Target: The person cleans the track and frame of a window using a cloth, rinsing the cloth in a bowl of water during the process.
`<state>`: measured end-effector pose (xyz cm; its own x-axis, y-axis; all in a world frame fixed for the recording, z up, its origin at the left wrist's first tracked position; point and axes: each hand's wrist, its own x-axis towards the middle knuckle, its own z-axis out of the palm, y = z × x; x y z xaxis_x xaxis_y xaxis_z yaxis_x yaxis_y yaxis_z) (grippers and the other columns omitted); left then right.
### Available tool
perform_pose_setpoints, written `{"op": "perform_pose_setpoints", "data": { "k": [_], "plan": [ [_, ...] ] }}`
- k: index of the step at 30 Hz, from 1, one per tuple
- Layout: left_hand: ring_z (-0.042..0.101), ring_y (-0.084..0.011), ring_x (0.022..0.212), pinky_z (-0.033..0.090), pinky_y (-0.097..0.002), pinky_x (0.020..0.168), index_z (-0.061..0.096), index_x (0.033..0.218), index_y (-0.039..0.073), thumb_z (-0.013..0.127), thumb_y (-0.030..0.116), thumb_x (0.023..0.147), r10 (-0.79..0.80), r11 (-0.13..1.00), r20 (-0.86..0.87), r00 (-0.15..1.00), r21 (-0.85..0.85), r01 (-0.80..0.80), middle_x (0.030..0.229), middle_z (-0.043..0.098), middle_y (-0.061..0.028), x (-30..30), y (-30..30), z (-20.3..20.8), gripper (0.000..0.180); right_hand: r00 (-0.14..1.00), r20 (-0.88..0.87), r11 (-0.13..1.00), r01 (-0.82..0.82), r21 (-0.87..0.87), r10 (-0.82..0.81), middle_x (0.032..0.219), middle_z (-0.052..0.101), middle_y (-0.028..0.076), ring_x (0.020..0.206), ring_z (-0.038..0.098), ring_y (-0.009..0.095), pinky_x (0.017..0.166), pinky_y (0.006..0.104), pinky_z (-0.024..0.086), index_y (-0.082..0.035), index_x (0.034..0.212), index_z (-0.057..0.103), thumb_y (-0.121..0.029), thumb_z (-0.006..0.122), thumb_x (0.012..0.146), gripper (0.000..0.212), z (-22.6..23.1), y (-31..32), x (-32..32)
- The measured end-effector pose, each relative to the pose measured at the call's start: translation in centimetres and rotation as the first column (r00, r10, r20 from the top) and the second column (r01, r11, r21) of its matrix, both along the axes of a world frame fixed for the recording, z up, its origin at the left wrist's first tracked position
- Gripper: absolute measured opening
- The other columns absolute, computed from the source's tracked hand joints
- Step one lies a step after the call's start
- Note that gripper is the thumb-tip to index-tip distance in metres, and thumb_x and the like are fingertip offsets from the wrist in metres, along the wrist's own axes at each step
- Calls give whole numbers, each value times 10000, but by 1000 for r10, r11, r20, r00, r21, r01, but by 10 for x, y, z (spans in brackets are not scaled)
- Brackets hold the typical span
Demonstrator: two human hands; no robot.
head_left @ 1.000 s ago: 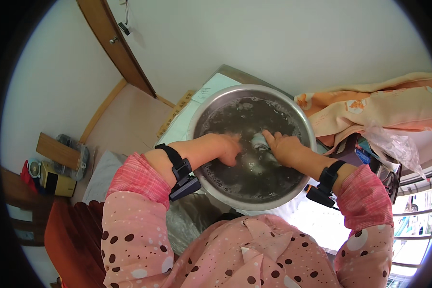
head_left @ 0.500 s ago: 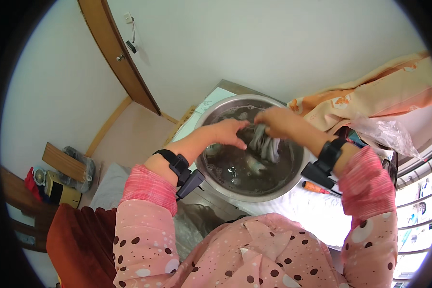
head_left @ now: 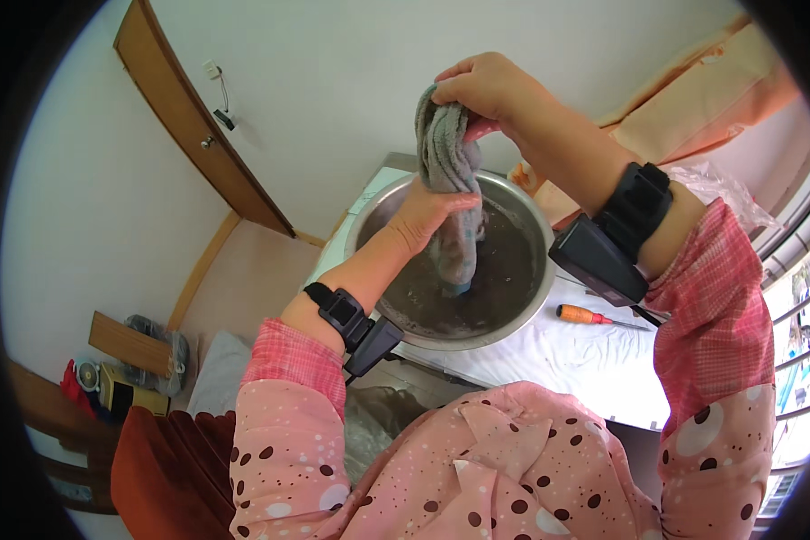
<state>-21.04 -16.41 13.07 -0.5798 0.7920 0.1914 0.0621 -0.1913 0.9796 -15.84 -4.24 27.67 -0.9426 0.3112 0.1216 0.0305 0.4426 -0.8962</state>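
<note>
A wet grey towel (head_left: 448,157) hangs in folds above a round metal basin (head_left: 461,343) of murky brown water (head_left: 504,288). My right hand (head_left: 488,92) is raised high and grips the towel's folded top. Lower down, my left hand (head_left: 423,216) is wrapped round the towel's middle, thumb across its front. The towel's bottom end dangles over the water; whether its tip touches the surface I cannot tell. The left hand's far fingers are hidden behind the cloth.
The basin stands on a white-covered table (head_left: 531,355) against the wall. An orange-handled screwdriver (head_left: 580,315) lies to its right. Behind that are peach patterned fabric (head_left: 666,112) and clear plastic (head_left: 720,193). A wooden door (head_left: 198,117) is at the far left.
My right hand has lifted the towel up out of the water. My left hand, spread over the basin before, has closed round the towel. The view has shifted slightly.
</note>
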Motion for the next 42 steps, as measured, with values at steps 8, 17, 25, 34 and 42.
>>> {"op": "perform_pose_setpoints", "data": {
  "k": [8,17,25,34,42],
  "plan": [
    [618,-252,802,487,-357,767,526,1083,-24,568,28,715,-154,985,194,969,-51,167,885,608,-134,-9,-15,-8,374,958,278,936,37,-349,66,893,641,110,657,627,164,531,264,541,-15,1149,554,-231,631,805,413,-83,78,13],
    [605,-270,620,504,-406,710,566,962,-43,543,148,761,-74,984,407,911,-121,134,729,607,-151,-22,-27,-16,278,957,-186,511,47,858,223,1311,367,269,1139,451,396,938,397,400,-85,1377,268,-349,831,511,1065,-149,50,82],
    [546,-234,520,489,-398,641,548,949,-66,500,369,835,-213,961,505,836,-46,273,611,553,-123,-6,-18,-13,452,932,-359,683,295,669,-50,1275,430,182,1095,489,360,899,451,384,-162,1383,272,-294,835,473,1078,-174,17,38],
    [591,-199,634,516,-377,610,563,1020,3,671,289,752,-324,860,353,878,-277,428,894,603,-121,-10,-31,-18,407,887,-148,329,-5,944,438,929,610,55,888,564,260,814,381,391,-129,936,534,-128,735,514,467,-126,64,19],
    [633,-306,770,495,-387,723,609,979,19,705,296,669,-366,724,-618,696,-659,-205,847,647,-183,-3,-13,-16,427,834,528,594,-509,623,161,682,624,117,640,612,305,562,415,489,-57,849,611,-200,622,612,277,-135,56,28]
  ]
}}
